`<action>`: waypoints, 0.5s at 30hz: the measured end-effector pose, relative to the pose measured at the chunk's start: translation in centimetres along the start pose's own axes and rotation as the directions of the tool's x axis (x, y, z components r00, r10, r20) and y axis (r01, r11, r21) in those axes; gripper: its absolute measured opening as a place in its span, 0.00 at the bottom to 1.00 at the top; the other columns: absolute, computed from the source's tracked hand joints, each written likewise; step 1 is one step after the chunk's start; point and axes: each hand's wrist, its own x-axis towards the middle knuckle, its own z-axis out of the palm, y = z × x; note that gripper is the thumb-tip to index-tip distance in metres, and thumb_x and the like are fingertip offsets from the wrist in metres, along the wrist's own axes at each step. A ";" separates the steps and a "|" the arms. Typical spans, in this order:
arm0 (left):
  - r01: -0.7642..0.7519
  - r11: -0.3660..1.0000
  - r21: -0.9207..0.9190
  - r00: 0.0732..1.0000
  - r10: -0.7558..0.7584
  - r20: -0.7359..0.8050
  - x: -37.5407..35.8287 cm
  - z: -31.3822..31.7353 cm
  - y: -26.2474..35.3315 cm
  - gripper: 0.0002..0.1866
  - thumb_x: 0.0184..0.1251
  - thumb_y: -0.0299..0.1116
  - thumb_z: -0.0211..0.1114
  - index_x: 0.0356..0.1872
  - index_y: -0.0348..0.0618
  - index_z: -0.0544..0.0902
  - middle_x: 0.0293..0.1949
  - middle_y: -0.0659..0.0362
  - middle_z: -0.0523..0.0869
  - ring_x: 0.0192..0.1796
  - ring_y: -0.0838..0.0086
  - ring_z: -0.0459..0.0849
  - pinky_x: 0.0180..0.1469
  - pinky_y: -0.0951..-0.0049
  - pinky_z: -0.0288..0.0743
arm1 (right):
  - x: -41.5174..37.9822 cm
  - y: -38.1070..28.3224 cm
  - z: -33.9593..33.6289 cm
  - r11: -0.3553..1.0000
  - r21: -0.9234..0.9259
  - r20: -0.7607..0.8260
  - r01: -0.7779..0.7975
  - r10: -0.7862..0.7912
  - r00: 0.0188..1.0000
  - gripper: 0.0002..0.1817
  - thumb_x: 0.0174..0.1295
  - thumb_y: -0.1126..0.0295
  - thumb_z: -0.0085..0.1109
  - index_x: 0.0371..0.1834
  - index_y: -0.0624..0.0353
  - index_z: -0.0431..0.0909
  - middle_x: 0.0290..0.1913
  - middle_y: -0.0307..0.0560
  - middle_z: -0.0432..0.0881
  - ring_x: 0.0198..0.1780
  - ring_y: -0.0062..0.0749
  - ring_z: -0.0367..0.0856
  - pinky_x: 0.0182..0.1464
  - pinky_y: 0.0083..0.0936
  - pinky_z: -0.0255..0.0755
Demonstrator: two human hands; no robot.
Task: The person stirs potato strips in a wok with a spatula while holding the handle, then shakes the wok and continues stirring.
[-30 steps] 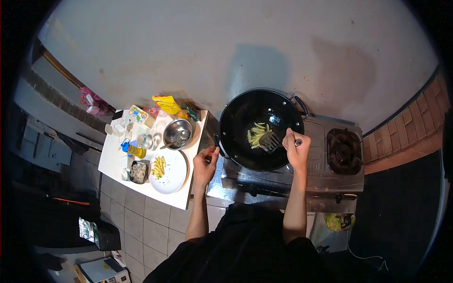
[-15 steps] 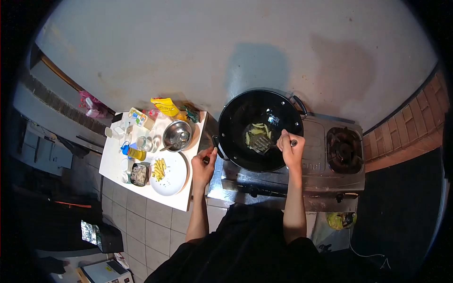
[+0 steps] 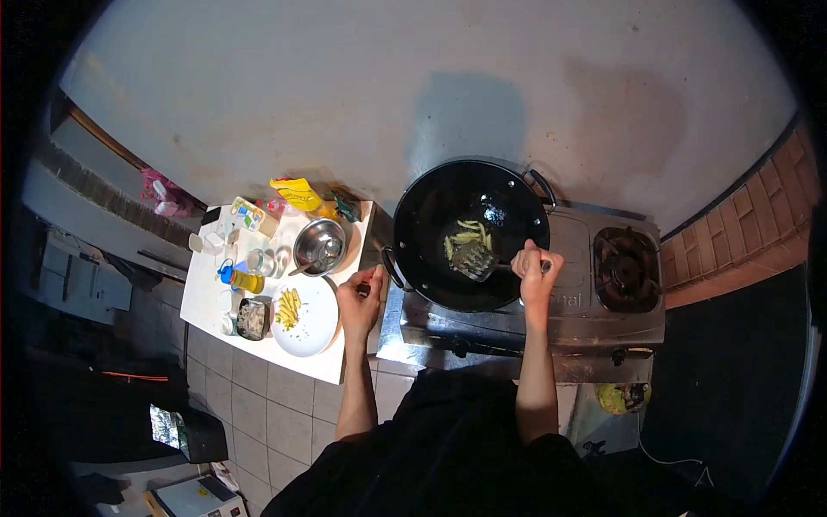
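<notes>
A black wok (image 3: 422, 207) sits on the left burner, with pale yellow-green strips of food (image 3: 469, 234) in its middle. My right hand (image 3: 535, 261) is closed around the handle of a slotted spatula (image 3: 473, 258), whose blade lies against the strips and covers some of them. Beside the wok's left loop handle (image 3: 393, 268), my left hand (image 3: 358, 301) has its fingers curled together. A small dark patch shows between them, but I cannot make out what it is. Left of that hand, a white plate (image 3: 320, 323) carries more yellow strips (image 3: 289, 308).
On the white table (image 3: 332, 369) stand a metal bowl (image 3: 304, 244) with a utensil in it, a blue-capped oil bottle (image 3: 247, 282), a yellow packet (image 3: 295, 194) and several small containers. The stove's right burner (image 3: 624, 270) lies beyond my right hand.
The spatula has shifted slightly in the wok and my right hand has turned, moving a little right. My left hand has drawn slightly left, away from the wok handle.
</notes>
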 end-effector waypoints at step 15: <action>0.028 1.000 0.004 0.999 -0.028 0.027 0.7 0.3 -0.4 0.15 0.62 0.37 0.66 0.35 0.30 0.84 0.22 0.62 0.79 0.26 0.83 0.72 0.30 0.80 0.66 | 0.3 -2.6 0.6 0.996 0.030 -0.031 0.089 -0.088 0.996 0.26 0.69 0.76 0.41 0.09 0.59 0.55 0.11 0.35 0.58 0.14 0.17 0.56 0.18 0.19 0.49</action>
